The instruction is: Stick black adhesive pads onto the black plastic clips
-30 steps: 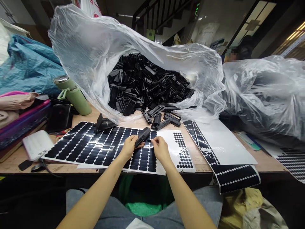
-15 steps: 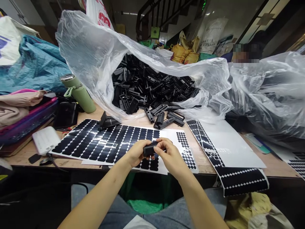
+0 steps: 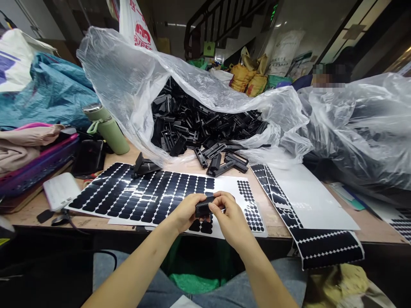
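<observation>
Between my two hands is a small black plastic part [image 3: 203,208] with a ribbed or textured face. My left hand [image 3: 188,211] is closed round its left end, thumb on top. The fingers of my right hand [image 3: 227,213] pinch its right side; what lies under those fingertips is hidden. Beneath the hands lies a white sheet of black stickers [image 3: 135,194], rounded oblongs on most of it and small round dots [image 3: 253,214] at the right. On the sheet's far edge stands a black bracket-like piece [image 3: 146,166].
A clear plastic bag [image 3: 118,81] spills many black parts [image 3: 199,119] onto the table. Left are a green bottle [image 3: 109,130], a white power bank [image 3: 61,191] and a purple basket [image 3: 41,164]. More sticker sheets [image 3: 327,248] overhang the front edge at right. A person [image 3: 330,77] sits beyond.
The whole view has shifted slightly. Both hands stay on the black part in nearly the same pose, over the sticker sheet.
</observation>
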`<state>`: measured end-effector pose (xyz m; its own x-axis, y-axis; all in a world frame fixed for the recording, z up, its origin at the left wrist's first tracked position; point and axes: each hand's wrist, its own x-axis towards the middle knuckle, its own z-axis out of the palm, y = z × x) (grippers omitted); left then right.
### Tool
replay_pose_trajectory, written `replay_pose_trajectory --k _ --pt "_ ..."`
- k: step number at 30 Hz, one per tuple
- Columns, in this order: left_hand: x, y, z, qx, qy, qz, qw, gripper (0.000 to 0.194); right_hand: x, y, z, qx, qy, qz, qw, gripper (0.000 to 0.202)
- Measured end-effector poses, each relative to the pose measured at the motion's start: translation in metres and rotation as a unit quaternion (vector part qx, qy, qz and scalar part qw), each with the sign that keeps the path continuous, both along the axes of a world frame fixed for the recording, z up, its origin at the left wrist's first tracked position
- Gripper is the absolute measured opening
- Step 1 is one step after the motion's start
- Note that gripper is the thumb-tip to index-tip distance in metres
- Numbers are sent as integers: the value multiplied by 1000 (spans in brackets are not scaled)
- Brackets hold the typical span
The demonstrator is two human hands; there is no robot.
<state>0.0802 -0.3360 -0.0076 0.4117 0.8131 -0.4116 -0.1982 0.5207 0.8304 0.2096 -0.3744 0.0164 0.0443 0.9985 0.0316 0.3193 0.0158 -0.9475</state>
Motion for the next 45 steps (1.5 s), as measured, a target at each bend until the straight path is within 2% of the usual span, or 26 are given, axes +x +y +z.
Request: replay_pose_trajectory --k 7,11,14,17,20,22,23,25,29,33,37,41,43,45 --pt "2 -3 3 -9 2 15 1000 15 1 -2 -1 0 -16 1 1000 15" --pt "4 -4 3 -19 -4 25 1000 15 -4 -6 -7 29 -43 -1 999 15" --pt "4 -3 -1 -25 -7 43 999 15 -8 -7 -17 89 -82 -43 992 11" --pt "1 -1 -6 -13 3 21 1000 20 9 5 -32 121 -134 -120 976 16" --pt "-3 2 -11 -16 20 -13 1000 26 50 30 -52 40 -215 -174 960 19" --pt "-4 3 -14 -25 21 -17 999 27 77 47 -66 -42 -299 -160 940 17" --pt "-4 4 -15 -31 19 -16 999 27 87 55 -72 -59 -314 -152 935 15" --pt "-4 4 -17 -45 17 -14 999 27 100 65 -83 -80 -332 -135 930 11" --pt "-3 6 -18 -64 17 -17 998 26 102 72 -93 -99 -333 -131 929 11" --pt "-2 6 -15 -66 17 -18 998 27 103 74 -90 -106 -321 -137 931 12" --pt "-3 6 -14 -69 19 -1 997 27 95 60 -73 -99 -276 -129 947 13" --pt "-2 5 -18 -62 22 22 998 25 59 21 -47 -41 -69 -72 994 22" --pt "0 3 -18 -50 29 34 998 24 38 5 -36 -15 -26 -39 999 19" --pt "2 0 -18 -29 31 34 998 23 22 -3 -29 3 -22 -39 999 16"
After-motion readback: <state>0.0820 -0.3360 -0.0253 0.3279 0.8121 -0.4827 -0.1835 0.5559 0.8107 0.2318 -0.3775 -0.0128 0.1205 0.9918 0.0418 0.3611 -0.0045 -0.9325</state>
